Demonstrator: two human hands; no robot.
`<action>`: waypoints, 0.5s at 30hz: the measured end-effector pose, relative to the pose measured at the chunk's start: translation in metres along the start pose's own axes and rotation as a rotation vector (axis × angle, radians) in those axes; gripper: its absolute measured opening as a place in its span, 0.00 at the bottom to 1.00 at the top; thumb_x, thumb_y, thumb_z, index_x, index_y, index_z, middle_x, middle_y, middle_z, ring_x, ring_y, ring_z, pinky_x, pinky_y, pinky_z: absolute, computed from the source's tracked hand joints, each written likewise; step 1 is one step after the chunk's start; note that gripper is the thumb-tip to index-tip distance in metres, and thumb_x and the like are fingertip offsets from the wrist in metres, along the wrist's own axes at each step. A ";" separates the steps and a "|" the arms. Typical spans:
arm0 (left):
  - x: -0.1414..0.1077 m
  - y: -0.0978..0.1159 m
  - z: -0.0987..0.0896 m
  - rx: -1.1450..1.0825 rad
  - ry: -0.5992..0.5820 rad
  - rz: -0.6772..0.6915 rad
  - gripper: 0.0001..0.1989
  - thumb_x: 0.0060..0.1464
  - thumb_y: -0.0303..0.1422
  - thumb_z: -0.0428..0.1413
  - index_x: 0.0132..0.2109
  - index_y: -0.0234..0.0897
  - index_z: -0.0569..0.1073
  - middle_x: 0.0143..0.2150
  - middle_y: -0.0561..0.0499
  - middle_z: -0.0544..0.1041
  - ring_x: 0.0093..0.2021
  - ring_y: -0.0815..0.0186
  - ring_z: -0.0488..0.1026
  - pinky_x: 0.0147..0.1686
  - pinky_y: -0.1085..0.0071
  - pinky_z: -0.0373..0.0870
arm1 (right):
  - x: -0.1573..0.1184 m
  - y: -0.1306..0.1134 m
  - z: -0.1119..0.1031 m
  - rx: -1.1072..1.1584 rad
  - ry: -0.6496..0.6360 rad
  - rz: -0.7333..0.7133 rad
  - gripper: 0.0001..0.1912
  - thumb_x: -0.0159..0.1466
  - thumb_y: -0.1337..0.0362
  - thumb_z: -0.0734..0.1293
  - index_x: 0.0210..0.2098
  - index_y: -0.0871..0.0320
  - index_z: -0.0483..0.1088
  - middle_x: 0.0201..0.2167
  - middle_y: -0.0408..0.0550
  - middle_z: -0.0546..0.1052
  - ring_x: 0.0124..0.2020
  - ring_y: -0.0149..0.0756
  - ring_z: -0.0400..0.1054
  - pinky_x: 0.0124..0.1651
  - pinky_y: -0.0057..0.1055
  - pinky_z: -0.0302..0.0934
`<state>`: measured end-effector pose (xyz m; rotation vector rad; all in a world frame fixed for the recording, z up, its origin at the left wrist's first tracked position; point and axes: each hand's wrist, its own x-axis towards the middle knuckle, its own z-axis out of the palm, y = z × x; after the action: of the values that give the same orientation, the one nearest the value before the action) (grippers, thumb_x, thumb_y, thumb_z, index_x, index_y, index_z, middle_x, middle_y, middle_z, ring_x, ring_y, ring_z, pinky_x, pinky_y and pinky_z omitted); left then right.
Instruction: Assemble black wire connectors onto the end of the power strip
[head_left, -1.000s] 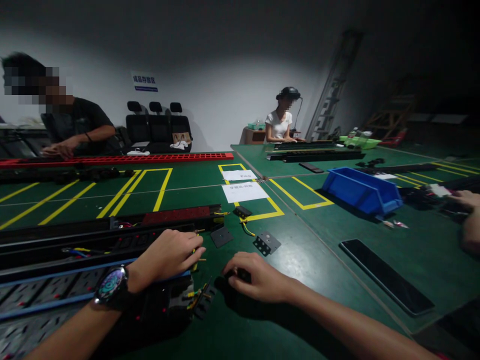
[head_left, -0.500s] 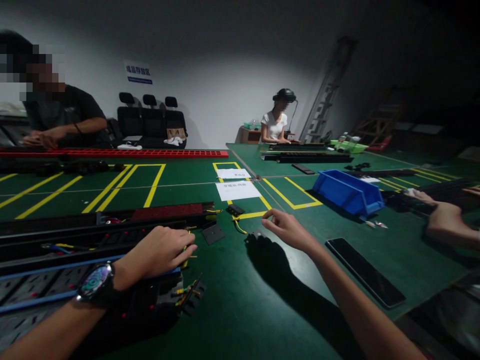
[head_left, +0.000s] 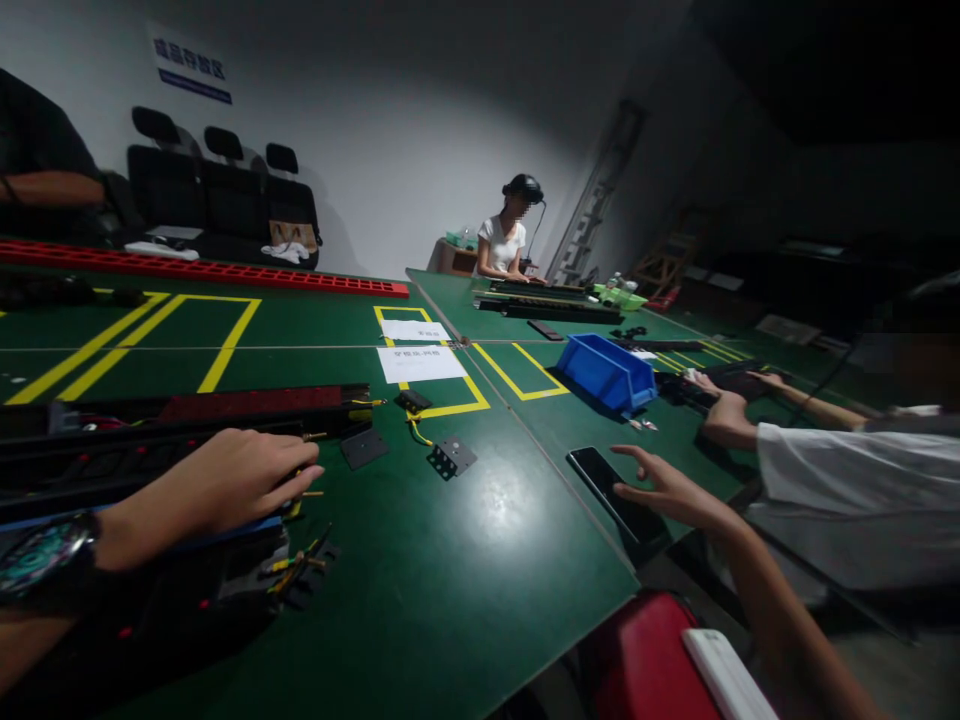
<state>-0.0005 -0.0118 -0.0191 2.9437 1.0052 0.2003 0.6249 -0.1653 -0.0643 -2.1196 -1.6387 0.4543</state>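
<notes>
My left hand, with a watch on its wrist, rests over the ends of long black power strips at the left. Its fingers are bent and pressed together beside yellow-green wires; what they pinch is hidden. My right hand hovers over the right part of a black phone, index finger stretched and thumb apart, holding nothing. Between the hands lie a flat black plate, a black end plate with holes and a small black part with a yellow wire.
A blue bin stands beyond the phone, with small packets near it. White paper sheets lie on the green table. At right a co-worker's sleeve is close. Below the table edge is a red seat.
The view has turned right. My right hand has moved right, from above the end plate to above the phone. My left hand has stayed at the strip ends.
</notes>
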 end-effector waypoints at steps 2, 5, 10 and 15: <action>0.001 -0.002 0.002 -0.021 0.018 -0.001 0.17 0.70 0.40 0.49 0.38 0.41 0.78 0.36 0.48 0.83 0.32 0.58 0.77 0.33 0.66 0.62 | -0.005 0.011 0.003 0.062 0.006 0.052 0.45 0.52 0.38 0.75 0.63 0.55 0.72 0.34 0.46 0.72 0.35 0.46 0.70 0.38 0.39 0.66; 0.002 -0.004 0.002 -0.038 0.039 -0.005 0.18 0.69 0.41 0.48 0.37 0.41 0.78 0.35 0.47 0.82 0.32 0.58 0.77 0.33 0.65 0.63 | -0.011 0.018 0.000 0.165 0.016 0.129 0.46 0.52 0.35 0.74 0.61 0.55 0.73 0.31 0.46 0.73 0.32 0.44 0.69 0.35 0.38 0.64; 0.002 -0.002 -0.002 -0.033 0.029 -0.007 0.19 0.69 0.42 0.47 0.35 0.41 0.76 0.33 0.47 0.82 0.31 0.58 0.77 0.32 0.64 0.63 | -0.020 0.013 -0.007 0.248 -0.117 0.183 0.42 0.51 0.33 0.76 0.56 0.53 0.78 0.30 0.47 0.76 0.31 0.43 0.70 0.30 0.35 0.62; 0.001 -0.003 0.000 -0.044 0.052 0.013 0.19 0.69 0.43 0.47 0.35 0.42 0.77 0.33 0.48 0.81 0.30 0.59 0.76 0.33 0.65 0.64 | -0.018 0.007 -0.004 0.245 -0.133 0.194 0.44 0.54 0.31 0.74 0.59 0.55 0.77 0.31 0.48 0.77 0.33 0.44 0.72 0.31 0.34 0.62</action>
<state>-0.0010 -0.0087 -0.0190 2.9199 0.9749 0.2963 0.6281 -0.1847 -0.0648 -2.1065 -1.3686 0.8289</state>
